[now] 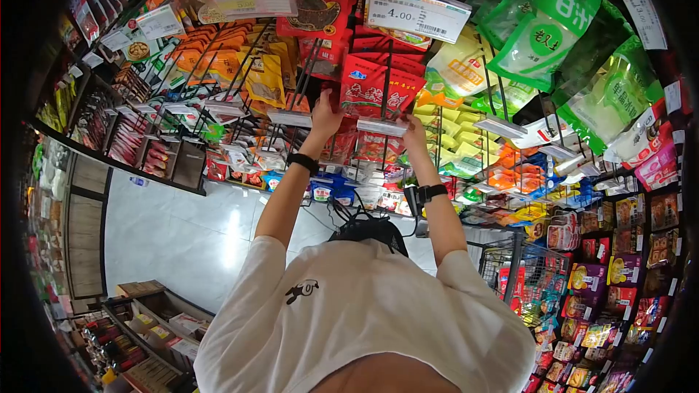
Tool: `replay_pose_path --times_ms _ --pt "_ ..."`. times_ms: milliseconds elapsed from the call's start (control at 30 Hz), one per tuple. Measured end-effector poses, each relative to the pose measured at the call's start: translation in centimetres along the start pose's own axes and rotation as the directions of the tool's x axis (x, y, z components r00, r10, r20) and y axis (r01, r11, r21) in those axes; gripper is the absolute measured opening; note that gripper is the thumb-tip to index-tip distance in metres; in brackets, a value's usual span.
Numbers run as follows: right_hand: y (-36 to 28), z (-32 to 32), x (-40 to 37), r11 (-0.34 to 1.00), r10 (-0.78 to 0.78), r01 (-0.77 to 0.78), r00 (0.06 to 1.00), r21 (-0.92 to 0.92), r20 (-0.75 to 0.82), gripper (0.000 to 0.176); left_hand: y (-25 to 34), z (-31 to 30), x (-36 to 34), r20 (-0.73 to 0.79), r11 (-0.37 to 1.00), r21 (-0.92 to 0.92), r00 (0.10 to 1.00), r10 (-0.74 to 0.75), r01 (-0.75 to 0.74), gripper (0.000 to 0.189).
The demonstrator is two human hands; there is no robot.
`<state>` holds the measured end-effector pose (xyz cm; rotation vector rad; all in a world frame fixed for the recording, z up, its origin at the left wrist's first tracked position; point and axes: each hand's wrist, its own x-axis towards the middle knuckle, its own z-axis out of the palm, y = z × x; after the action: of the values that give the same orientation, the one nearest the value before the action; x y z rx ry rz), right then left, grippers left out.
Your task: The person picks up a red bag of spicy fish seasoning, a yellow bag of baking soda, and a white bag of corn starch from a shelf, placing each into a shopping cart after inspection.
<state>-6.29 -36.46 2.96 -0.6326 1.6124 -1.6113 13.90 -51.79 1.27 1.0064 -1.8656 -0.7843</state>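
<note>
Risk of red packets (370,87) hanging on upper peg hook (386,65) slipping off and falling, with left hand (325,118) merely pinching one edge and right hand (415,135) at price strip (382,126), grip impossible to tell.

1. Pegs (309,65) jut out in close rows. Only narrow slots stay between them, so fingers fit in only along a peg.
2. Red packets (368,87) fill the peg between the left hand (325,115) and right hand (415,133), and a label strip (382,127) caps its tip.
3. A price card (416,13) hangs just above those packets and blocks the way up.
4. Green bags (542,29) crowd the right side, and yellow packets (263,80) crowd the left.
5. A wire basket (535,280) stands near the right elbow.
6. The floor (182,233) lies open on the left, leaving wide room for an arm.
</note>
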Motion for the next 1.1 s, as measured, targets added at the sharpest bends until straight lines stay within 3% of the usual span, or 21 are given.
replay_pose_path --times_ms 67,100,200,300,400,500,600,700,800,867,933,1000,1100 --pt "0.6 -0.3 2.2 0.997 -0.016 0.018 0.999 -0.077 0.03 0.039 -0.2 -0.3 0.9 0.001 1.0 -0.002 1.0 0.017 -0.017 0.057" --pt "2.4 -0.8 4.1 0.987 -0.126 0.131 0.991 -0.098 0.053 0.035 -0.2 -0.5 1.2 0.003 1.0 -0.004 1.0 0.025 -0.025 0.057" --pt "0.9 -0.5 4.1 0.991 -0.131 0.134 0.981 -0.01 0.141 0.034 1.0 -2.0 1.9 0.064 0.997 -0.058 0.996 0.06 -0.056 0.049" --pt "-0.1 -0.4 3.9 0.995 -0.074 0.086 0.98 -0.056 0.185 0.03 -1.2 -1.0 2.8 0.21 0.944 -0.329 0.976 0.062 0.011 0.039" --pt "-2.5 0.7 2.2 0.996 -0.062 0.076 0.973 -0.056 0.223 0.031 -0.5 -0.4 2.7 0.326 0.931 -0.347 0.945 0.011 0.109 0.035" --pt "-1.0 0.9 3.4 0.983 -0.153 0.175 0.942 -0.048 0.299 0.035 -0.9 0.7 2.3 0.238 0.989 -0.113 0.969 -0.063 0.092 0.036" --pt "1.1 1.2 5.2 0.95 -0.278 0.307 0.912 -0.051 0.3 0.037 3.8 -0.8 1.6 0.445 0.906 -0.247 0.871 -0.21 0.344 0.042" --pt "-0.6 0.8 3.7 0.977 -0.097 0.157 0.928 -0.143 0.359 0.037 3.6 -0.7 1.8 0.451 0.905 -0.273 0.874 -0.18 0.327 0.04" --pt "-2.5 0.9 1.7 0.977 -0.031 0.096 0.947 -0.189 0.32 0.038 5.5 -1.8 1.7 0.503 0.807 -0.474 0.861 -0.08 0.352 0.037" --pt "1.0 0.6 3.3 0.995 0.029 0.006 0.942 -0.103 0.335 0.034 6.5 -2.4 1.3 0.514 0.788 -0.493 0.854 -0.078 0.368 0.033" --pt "0.8 0.9 2.5 0.999 0.01 0.009 0.926 -0.05 0.378 0.03 7.3 -2.8 0.8 0.523 0.774 -0.5 0.848 -0.086 0.387 0.03" --pt "-0.4 1.4 1.2 0.994 -0.085 0.107 0.894 -0.025 0.44 0.027 8.0 -2.9 0.6 0.531 0.767 -0.496 0.841 -0.103 0.407 0.028" --pt "-1.8 1.6 0.4 0.978 -0.044 0.121 0.918 -0.172 0.395 0.026 7.5 -2.2 0.7 0.457 0.796 -0.499 0.885 -0.095 0.343 0.025"
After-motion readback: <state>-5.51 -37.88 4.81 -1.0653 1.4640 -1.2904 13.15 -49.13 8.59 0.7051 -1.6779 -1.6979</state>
